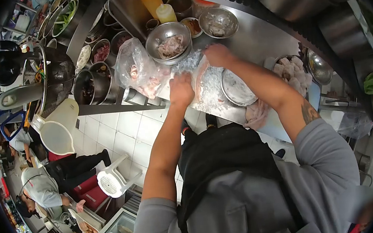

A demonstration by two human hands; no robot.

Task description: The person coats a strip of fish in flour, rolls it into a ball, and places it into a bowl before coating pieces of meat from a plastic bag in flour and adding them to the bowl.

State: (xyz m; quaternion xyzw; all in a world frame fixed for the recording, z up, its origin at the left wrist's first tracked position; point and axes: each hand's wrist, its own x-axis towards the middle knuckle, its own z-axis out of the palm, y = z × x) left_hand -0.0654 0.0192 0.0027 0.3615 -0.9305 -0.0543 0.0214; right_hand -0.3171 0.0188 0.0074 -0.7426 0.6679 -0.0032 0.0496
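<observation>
Both of my hands are over the floured work surface [210,94]. My left hand [181,89] is closed at its left side, fingers curled, next to raw meat pieces [151,87] by a clear plastic bag [128,59]. My right hand [218,55] is closed farther back; what its fingers hold is hidden. Crumpled clear plastic [190,62] and a pinkish strip [199,77] lie between the hands. A round, flour-dusted metal dish [237,89] sits below my right forearm. Behind the plastic, a metal bowl [151,41] contains pale raw meat [171,46].
More raw pieces [258,114] lie at the front edge, and others [291,71] at right. A second metal bowl [218,22] and a squeeze bottle [166,13] stand behind. Deep metal pots [85,85] are at left. A co-worker [45,186] and a white stool [111,177] are lower left.
</observation>
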